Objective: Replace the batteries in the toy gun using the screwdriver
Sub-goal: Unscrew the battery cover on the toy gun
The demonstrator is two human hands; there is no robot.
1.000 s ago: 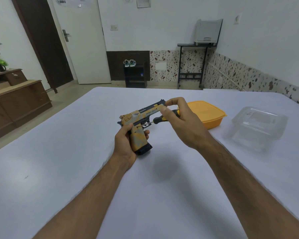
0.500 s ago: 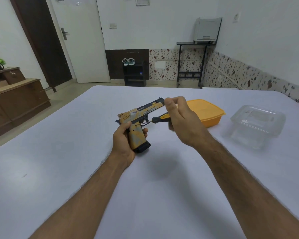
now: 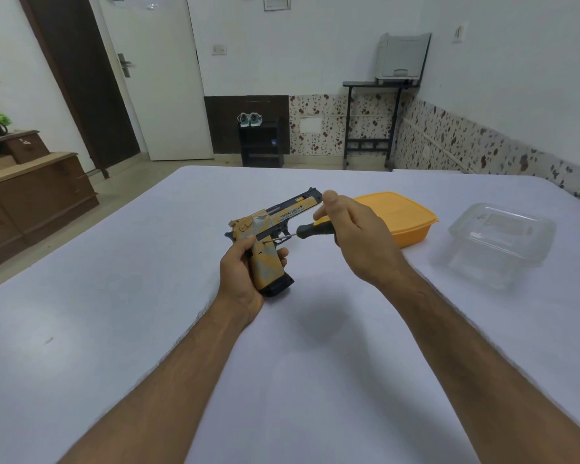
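While the left hand (image 3: 240, 272) wraps its fingers and thumb round the grip of the toy gun (image 3: 268, 236), holding it above the white table (image 3: 114, 329) with the muzzle pointing away and to the right, the right hand (image 3: 355, 236) pinches the black-and-yellow handle of the screwdriver (image 3: 310, 229) between thumb and curled fingers. The thin shaft slants down to the left, and its tip meets the gun's side just at the top of the grip, near the trigger guard. Behind the right hand, partly hidden by it, an orange lidded container (image 3: 402, 217) sits on the table; a clear plastic container (image 3: 499, 242) stands well apart to its right. Beyond the table's far edge stand a small black shelf (image 3: 262, 142) bearing a pair of sneakers (image 3: 249, 119), a black stand (image 3: 372, 122) carrying a grey printer (image 3: 402, 56), a white door (image 3: 154, 78) and, at the left, a brown wooden cabinet (image 3: 31, 195).
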